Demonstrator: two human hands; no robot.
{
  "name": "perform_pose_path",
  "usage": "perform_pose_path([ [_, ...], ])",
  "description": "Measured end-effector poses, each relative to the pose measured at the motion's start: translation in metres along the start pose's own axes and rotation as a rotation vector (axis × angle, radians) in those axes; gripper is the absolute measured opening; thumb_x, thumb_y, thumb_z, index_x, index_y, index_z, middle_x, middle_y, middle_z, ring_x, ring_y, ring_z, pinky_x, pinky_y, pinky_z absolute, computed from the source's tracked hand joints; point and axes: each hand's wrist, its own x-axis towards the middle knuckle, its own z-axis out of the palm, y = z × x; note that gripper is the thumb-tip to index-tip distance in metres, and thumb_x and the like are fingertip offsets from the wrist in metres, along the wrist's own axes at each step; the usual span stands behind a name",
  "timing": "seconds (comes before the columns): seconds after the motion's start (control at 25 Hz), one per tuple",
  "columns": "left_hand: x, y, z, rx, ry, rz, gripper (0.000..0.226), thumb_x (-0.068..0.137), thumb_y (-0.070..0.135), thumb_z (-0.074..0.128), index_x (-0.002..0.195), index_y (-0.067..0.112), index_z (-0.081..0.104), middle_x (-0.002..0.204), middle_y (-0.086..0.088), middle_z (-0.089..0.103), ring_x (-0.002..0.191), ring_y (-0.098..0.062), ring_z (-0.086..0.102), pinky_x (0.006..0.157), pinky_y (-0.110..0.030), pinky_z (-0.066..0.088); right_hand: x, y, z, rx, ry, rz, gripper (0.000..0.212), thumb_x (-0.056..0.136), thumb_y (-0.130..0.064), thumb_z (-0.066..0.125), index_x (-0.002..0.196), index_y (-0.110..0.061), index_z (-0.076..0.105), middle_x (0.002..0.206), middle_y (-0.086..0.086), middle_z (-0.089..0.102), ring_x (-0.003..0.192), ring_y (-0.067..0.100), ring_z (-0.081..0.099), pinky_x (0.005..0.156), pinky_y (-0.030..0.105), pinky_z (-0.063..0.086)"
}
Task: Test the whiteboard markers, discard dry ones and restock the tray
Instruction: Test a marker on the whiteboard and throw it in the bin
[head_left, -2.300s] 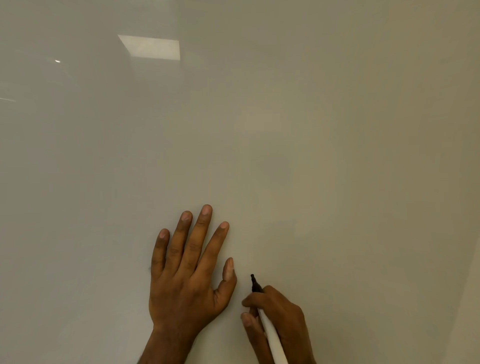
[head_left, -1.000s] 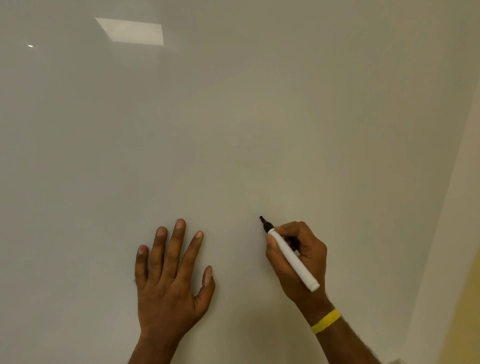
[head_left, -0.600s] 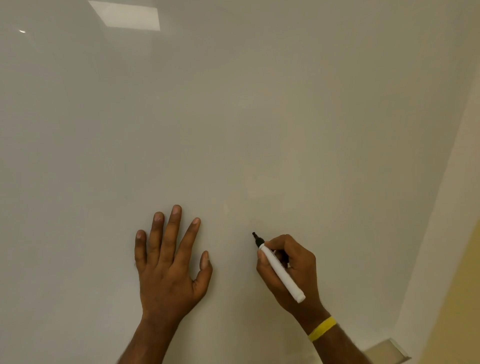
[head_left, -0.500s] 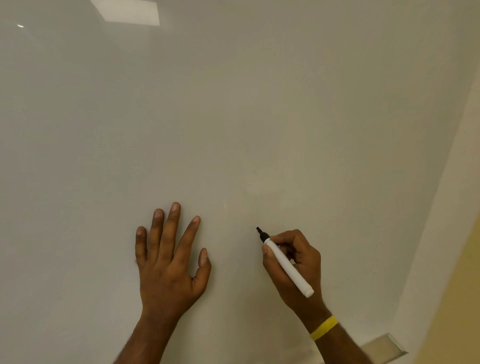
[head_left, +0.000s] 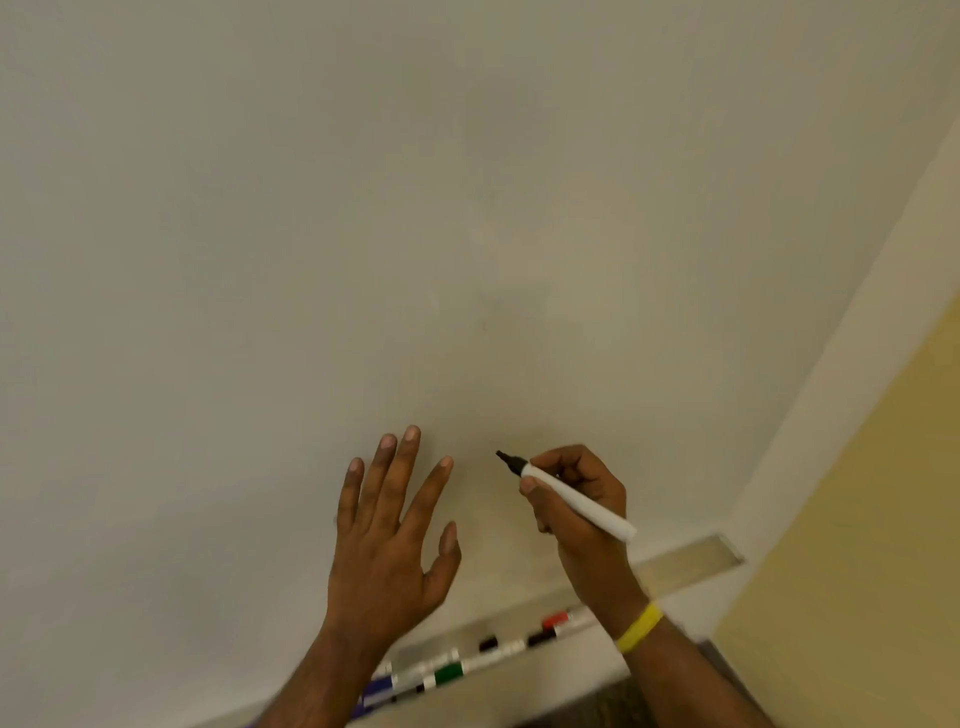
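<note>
While the right hand (head_left: 582, 519) grips the marker (head_left: 574, 502), press its tip firmly on the board (head_left: 467, 208) beside the spread, empty left hand (head_left: 387, 545), then draw

Left hand (head_left: 387, 535) spread open, seemingly hovering; right hand (head_left: 582, 540) curled, pinching a marker (head_left: 576, 500) near its tip.
</note>
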Motion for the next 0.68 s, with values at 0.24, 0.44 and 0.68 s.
perform_pose_path([
  [0.24,-0.077,0.012,0.033,-0.034,-0.398,-0.015,0.066,0.091,0.044,0.05,0.15,0.017,0.035,0.162,-0.012,0.017,0.151,-0.03,0.013,0.119,-0.057,0.018,-0.057,0.05,-0.037,-0.126,0.04,0.268,0.008,0.086,-0.003,0.07,0.09,0.001,0.064,0.072,-0.001,0.066,0.061,0.01,0.058,0.052,0.026,0.047],
  [0.44,-0.127,0.012,0.062,-0.064,-0.643,-0.055,0.066,0.092,0.051,0.041,0.15,0.02,0.034,0.163,-0.008,0.017,0.152,-0.025,0.009,0.12,-0.051,0.012,-0.097,0.093,-0.061,-0.089,0.217,0.57,0.007,0.089,0.002,0.066,0.083,-0.003,0.066,0.072,0.017,0.064,0.051,0.015,0.049,0.048,0.026,0.039],
  [0.68,-0.171,0.019,0.098,-0.101,-0.906,-0.147,0.065,0.094,0.058,0.03,0.15,0.026,0.03,0.162,-0.003,0.02,0.151,-0.023,0.012,0.123,-0.043,0.003,-0.132,0.124,-0.08,-0.146,0.308,0.785,0.007,0.09,-0.001,0.065,0.084,-0.003,0.067,0.071,0.013,0.067,0.049,0.014,0.051,0.044,0.022,0.04],
])
